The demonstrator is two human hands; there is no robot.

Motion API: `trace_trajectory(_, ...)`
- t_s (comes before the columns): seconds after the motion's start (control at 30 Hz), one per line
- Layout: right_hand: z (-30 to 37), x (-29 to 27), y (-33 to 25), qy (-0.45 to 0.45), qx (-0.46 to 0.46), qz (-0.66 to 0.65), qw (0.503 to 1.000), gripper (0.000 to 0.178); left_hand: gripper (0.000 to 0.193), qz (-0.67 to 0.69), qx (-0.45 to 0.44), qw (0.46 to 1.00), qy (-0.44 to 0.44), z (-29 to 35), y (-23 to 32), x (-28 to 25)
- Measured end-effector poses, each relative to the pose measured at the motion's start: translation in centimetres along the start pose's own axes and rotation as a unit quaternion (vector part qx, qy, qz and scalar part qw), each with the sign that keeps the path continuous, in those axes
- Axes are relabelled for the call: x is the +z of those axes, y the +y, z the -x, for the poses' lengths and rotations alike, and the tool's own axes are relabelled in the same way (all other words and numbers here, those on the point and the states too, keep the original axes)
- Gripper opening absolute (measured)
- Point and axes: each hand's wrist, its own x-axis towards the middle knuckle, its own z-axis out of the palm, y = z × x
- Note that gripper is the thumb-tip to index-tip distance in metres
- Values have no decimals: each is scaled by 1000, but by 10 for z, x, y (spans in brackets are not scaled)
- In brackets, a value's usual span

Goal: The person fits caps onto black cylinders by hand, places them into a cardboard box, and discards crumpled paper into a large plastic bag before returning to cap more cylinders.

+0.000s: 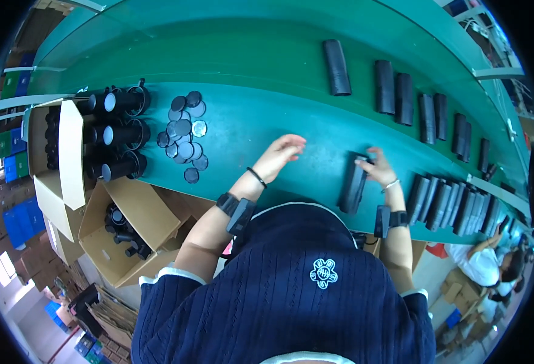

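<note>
A long black tube-shaped part (353, 188) lies on the green table, near its front edge and right of my body. The thumb and fingers of my right hand (379, 168) are closed around its far end. Over the middle of the table hovers my left hand (282, 156), its fingers loosely bent and a gap showing beside the thumb, with nothing seen in it. To its left is a loose pile of round black and grey discs (183, 128), some overlapping.
Similar black parts stand in a row (443, 203) along the right front edge; others lie spaced on the raised green ledge (297, 67). Black cylindrical parts (121, 134) with pale ends are at left, beside open cardboard boxes (71, 158). Another person (479, 264) sits at far right.
</note>
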Motion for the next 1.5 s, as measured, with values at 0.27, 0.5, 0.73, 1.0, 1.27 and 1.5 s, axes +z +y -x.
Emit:
trace_trajectory(0.27,56,73,-57,-153,-287,-230,917,65,76,-230,187,952,-82,28,21,47)
trace_trajectory(0.5,51,92,-50,-211,-284,-338,872,41,83,-365,299,878,-80,47,19,26)
trace_trajectory(0.73,50,100,-44,-206,-277,-368,863,41,83,-338,301,890,-63,52,5,31)
trace_trajectory(1.0,58,97,-30,-206,-309,-318,872,43,74,-354,331,870,-94,56,-2,34)
trace_trajectory(1.27,45,95,-50,-187,-332,-59,923,86,69,-143,230,960,-77,58,9,8)
trace_trajectory(1.5,6,101,-42,-50,-253,-182,949,81,72,-117,226,966,35,61,21,-11)
